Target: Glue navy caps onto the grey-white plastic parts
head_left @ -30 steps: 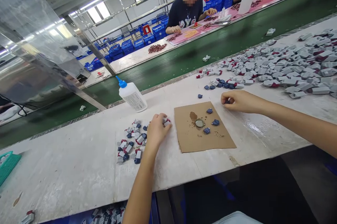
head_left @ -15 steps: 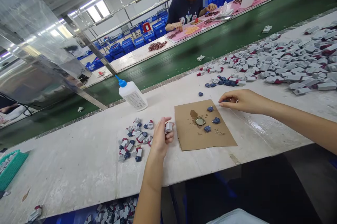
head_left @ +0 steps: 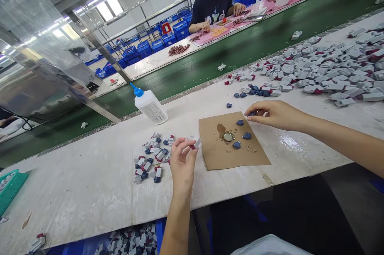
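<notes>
My left hand (head_left: 183, 161) is closed on a small grey plastic block (head_left: 197, 143) with a dark red part, just left of the cardboard sheet (head_left: 216, 159). At the sheet's upper right edge my right hand (head_left: 267, 113) pinches a small dark blue piece (head_left: 251, 114). On the cardboard lie several blue pieces (head_left: 246, 136), a round metal cap (head_left: 228, 137) and a brown wet stain (head_left: 221, 128). Left of my left hand is a cluster of grey blocks with red and blue parts (head_left: 156, 153).
A white bottle with a blue nozzle (head_left: 151, 107) stands behind the cluster. A large heap of grey blocks (head_left: 336, 67) covers the right side. Beyond runs a green conveyor belt (head_left: 192, 72), with a person (head_left: 211, 7) working across it. A green basket (head_left: 13, 191) sits at far left.
My left hand has turned, bringing the grey block up between thumb and fingers. My right hand has shifted slightly left with the blue piece. Blocks on the belt moved left.
</notes>
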Motion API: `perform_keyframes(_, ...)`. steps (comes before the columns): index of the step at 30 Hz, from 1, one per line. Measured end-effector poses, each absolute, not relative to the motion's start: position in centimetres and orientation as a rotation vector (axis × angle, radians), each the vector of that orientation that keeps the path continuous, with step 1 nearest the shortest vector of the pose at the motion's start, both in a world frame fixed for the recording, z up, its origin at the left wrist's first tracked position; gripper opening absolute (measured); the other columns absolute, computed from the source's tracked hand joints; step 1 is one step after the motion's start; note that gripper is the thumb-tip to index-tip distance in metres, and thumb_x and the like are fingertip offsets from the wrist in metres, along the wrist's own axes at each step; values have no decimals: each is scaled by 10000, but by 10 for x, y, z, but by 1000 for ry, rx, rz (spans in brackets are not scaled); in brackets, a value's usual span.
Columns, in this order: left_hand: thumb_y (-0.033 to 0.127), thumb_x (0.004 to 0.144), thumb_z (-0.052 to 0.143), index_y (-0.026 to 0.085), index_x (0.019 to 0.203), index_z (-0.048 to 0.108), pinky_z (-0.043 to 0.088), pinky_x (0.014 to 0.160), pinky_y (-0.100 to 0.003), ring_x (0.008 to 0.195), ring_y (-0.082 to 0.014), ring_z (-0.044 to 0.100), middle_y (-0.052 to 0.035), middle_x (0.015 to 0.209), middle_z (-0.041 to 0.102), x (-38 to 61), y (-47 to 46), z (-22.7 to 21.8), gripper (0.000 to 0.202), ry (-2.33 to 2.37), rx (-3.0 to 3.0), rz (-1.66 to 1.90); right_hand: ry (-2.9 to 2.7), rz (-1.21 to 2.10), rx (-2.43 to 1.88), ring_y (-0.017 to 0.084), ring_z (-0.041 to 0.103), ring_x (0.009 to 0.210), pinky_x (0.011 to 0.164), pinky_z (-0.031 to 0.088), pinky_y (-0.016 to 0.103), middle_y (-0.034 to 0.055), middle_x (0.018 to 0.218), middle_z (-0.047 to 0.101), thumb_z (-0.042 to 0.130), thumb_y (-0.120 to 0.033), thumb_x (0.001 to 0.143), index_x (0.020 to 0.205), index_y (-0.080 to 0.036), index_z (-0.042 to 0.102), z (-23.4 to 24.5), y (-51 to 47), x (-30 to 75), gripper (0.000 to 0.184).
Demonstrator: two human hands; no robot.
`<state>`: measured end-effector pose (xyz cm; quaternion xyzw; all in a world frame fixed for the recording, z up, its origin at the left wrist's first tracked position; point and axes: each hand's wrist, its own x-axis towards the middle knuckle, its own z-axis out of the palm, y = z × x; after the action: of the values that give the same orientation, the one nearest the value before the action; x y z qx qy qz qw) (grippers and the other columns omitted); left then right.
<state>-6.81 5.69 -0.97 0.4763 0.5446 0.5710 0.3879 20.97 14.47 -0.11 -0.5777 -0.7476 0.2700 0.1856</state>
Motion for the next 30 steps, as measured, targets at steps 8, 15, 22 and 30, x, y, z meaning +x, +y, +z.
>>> perform_keyframes(8,208,806,570,293,945,606,495,556,-218,859,-139,541,-46,1196,404,-65,42,-19,167,1194,1389,1500,-2032,839,-1558,224,555,776,644,422,339,96,896,642,524,-518,769,897,-204,658,10,128,195,364)
perform_keyframes(15,299,810,573,247,905,608,531,656,-237,996,-168,517,-48,1323,403,-53,33,-17,114,1017,928,1398,-1914,1010,-1332,218,573,773,619,487,336,79,884,619,577,-525,722,867,-210,656,13,115,180,356)
perform_keyframes(22,190,725,684,277,927,584,516,797,-288,1011,-157,572,-14,1202,489,-47,35,-21,241,1115,886,1594,-1854,1147,-1334,210,612,756,658,517,345,71,888,631,613,-443,712,945,-199,641,13,113,172,338)
perform_keyframes(30,170,651,740,175,914,584,499,763,-203,896,-138,653,-42,944,681,-46,35,-16,306,1097,555,1499,-1897,1006,-1322,166,596,583,543,484,288,39,664,626,503,-469,813,923,-181,624,23,101,159,332)
